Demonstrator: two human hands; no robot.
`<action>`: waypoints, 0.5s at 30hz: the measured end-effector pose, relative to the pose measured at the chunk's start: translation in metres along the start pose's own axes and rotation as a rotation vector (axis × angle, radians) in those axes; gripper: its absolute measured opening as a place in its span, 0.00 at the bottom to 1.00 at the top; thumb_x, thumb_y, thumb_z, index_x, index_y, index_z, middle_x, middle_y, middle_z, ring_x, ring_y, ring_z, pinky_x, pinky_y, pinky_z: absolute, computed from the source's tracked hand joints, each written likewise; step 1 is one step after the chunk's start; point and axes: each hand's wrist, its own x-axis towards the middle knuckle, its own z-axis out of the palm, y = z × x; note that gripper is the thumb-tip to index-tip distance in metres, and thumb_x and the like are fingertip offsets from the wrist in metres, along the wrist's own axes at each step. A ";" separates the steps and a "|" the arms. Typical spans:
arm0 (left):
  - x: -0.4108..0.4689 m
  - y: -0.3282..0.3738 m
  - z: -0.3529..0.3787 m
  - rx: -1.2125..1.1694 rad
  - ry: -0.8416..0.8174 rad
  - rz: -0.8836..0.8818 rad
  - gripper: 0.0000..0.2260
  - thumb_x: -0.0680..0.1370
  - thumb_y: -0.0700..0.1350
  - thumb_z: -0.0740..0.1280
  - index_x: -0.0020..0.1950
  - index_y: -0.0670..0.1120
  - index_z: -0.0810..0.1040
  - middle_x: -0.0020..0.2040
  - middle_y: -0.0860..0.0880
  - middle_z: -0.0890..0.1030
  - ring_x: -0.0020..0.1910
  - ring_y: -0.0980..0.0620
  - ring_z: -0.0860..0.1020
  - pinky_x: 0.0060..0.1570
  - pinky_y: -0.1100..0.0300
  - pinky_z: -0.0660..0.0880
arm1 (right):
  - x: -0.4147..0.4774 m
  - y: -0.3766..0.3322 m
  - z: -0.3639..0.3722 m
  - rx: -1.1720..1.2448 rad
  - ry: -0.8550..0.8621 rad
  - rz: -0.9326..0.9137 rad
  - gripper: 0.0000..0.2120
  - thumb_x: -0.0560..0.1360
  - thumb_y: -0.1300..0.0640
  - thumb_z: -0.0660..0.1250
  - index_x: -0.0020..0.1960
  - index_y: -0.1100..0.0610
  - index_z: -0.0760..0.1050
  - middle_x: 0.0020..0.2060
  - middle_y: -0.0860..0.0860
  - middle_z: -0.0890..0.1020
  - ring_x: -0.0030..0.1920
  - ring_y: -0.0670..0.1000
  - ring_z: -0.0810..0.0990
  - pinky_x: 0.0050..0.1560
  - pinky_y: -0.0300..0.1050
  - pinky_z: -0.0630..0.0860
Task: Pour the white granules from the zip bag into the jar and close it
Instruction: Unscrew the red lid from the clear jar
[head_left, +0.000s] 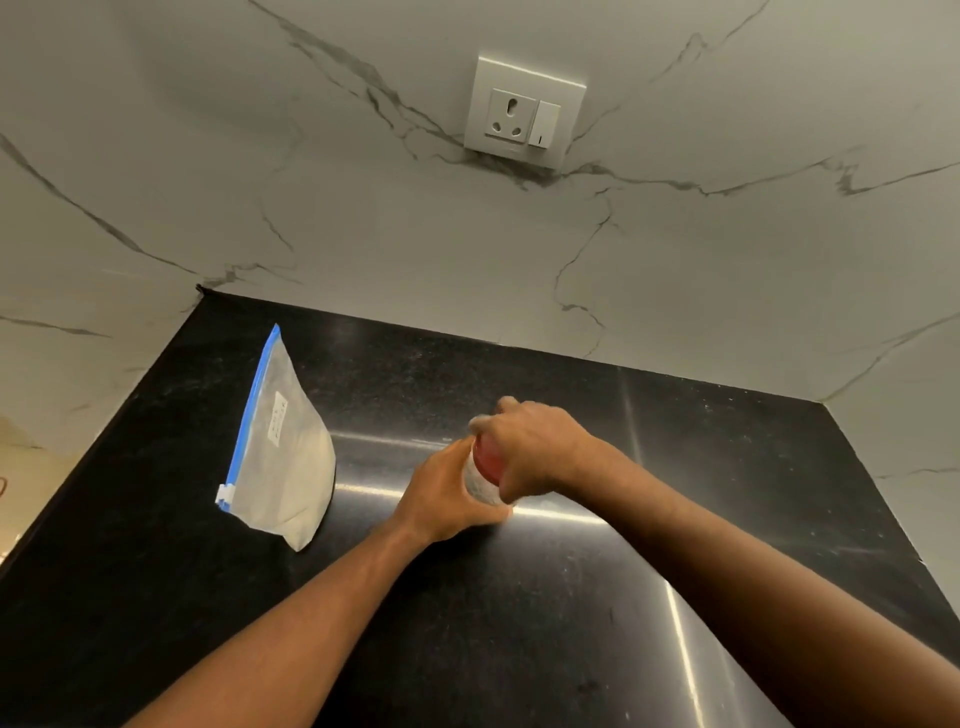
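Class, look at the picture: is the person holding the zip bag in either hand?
No: the zip bag lies alone on the counter, while the left hand and right hand grip the jar.

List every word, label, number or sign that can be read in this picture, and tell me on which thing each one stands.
No text here can be read.
White label on the zip bag: printed lines, too small and blurred to read.
Switch beside the wall socket: one short dark mark, not a legible letter or number.
Jar with red lid: mostly covered by the left hand and right hand; no print shows.
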 end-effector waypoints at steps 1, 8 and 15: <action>0.000 -0.001 0.000 -0.002 -0.002 -0.001 0.36 0.59 0.68 0.82 0.62 0.74 0.68 0.53 0.66 0.82 0.53 0.71 0.80 0.50 0.68 0.77 | -0.001 0.001 0.000 -0.021 -0.013 -0.057 0.38 0.69 0.51 0.79 0.75 0.45 0.68 0.65 0.53 0.73 0.63 0.56 0.75 0.53 0.50 0.78; -0.004 0.000 0.001 -0.021 0.013 0.025 0.40 0.60 0.68 0.81 0.69 0.67 0.70 0.59 0.64 0.81 0.56 0.65 0.79 0.54 0.65 0.77 | -0.002 0.014 -0.001 -0.033 0.052 0.149 0.47 0.68 0.20 0.61 0.75 0.52 0.67 0.62 0.54 0.80 0.54 0.56 0.82 0.46 0.48 0.77; -0.006 0.005 0.000 0.005 0.007 -0.001 0.39 0.60 0.67 0.81 0.67 0.67 0.69 0.58 0.63 0.81 0.55 0.63 0.80 0.55 0.64 0.77 | 0.003 0.005 0.010 0.035 0.058 0.105 0.35 0.72 0.31 0.69 0.71 0.51 0.72 0.57 0.52 0.81 0.49 0.50 0.78 0.42 0.44 0.75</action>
